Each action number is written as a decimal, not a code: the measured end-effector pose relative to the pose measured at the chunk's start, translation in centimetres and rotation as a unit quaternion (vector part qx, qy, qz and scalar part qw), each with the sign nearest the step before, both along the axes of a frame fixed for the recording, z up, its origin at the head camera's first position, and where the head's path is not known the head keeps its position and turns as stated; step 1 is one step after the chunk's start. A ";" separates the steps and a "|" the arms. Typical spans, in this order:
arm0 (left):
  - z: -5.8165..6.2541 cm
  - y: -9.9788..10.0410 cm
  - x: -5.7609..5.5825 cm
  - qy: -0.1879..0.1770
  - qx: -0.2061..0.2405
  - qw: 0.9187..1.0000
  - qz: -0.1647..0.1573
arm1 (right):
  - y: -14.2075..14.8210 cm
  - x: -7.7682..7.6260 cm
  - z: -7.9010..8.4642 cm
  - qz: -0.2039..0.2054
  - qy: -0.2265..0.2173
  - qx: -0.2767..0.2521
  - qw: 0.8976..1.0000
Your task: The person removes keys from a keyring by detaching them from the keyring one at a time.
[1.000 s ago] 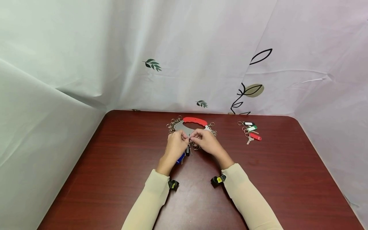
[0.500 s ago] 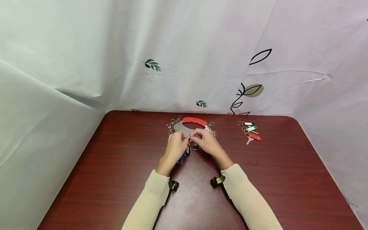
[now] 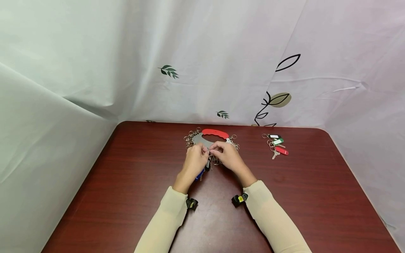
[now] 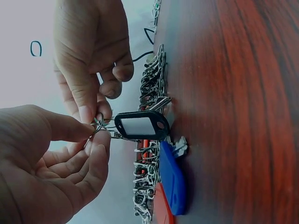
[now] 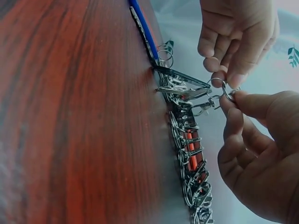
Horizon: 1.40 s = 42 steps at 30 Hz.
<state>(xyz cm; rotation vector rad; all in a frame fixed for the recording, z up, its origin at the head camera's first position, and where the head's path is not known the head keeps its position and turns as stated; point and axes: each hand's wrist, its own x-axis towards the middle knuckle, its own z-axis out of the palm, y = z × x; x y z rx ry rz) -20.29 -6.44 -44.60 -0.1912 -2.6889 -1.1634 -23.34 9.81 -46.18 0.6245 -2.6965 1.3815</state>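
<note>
My left hand (image 3: 197, 159) and right hand (image 3: 230, 157) meet fingertip to fingertip above the near side of a grey metal plate (image 3: 202, 139) with a red grip (image 3: 215, 133). Between thumb and fingers, both hands pinch a small metal key ring (image 4: 99, 122). From this ring hang a black key tag (image 4: 138, 126) with a white label and a silver key (image 5: 189, 93). A small metal clip (image 5: 203, 108) sits close beside the ring. Below, a blue key tag (image 4: 173, 179) and a red one (image 4: 162, 206) hang from the plate's edge.
Many small rings and clips (image 5: 187, 163) line the plate's edge. On the table (image 3: 316, 196) to the right lie a black tag (image 3: 274, 136), a green tag (image 3: 278, 142) and a red tag (image 3: 281, 150) with keys. A white curtain (image 3: 202, 70) stands behind the table.
</note>
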 end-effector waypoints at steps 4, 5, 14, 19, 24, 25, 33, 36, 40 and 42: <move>0.0 0.0 0.0 0.002 0.004 1.000 0.002 | 0.1 0.0 0.1 0.010 0.012 0.012 1.000; 0.0 0.0 0.0 0.002 0.005 1.000 0.002 | 0.1 0.0 0.1 0.013 0.018 0.017 1.000; 0.1 -0.2 -0.1 0.029 0.006 1.000 -0.007 | 0.2 0.2 0.6 0.028 0.071 0.058 0.995; 0.0 -0.4 -0.3 0.066 0.011 0.997 -0.048 | 0.2 0.3 0.9 0.016 0.080 0.075 0.994; -0.2 -0.6 -0.6 0.060 0.012 0.996 -0.071 | 0.3 0.2 0.9 0.007 0.075 0.086 0.993; -0.2 -0.6 -0.6 0.059 0.012 0.996 -0.071 | 0.3 0.2 0.9 0.007 0.073 0.087 0.993; -0.2 -0.4 -0.5 0.070 -0.001 0.995 -0.065 | 0.3 0.2 0.8 0.009 0.088 0.096 0.991; -0.3 -0.4 -0.5 0.074 -0.008 0.995 -0.062 | 0.3 0.2 0.8 0.006 0.089 0.100 0.991; -0.3 -0.4 -0.5 0.087 -0.015 0.994 -0.062 | 0.2 0.3 0.8 0.001 0.089 0.100 0.991; -0.3 -0.4 -0.4 0.091 -0.018 0.994 -0.061 | 0.2 0.3 0.8 -0.002 0.089 0.098 0.991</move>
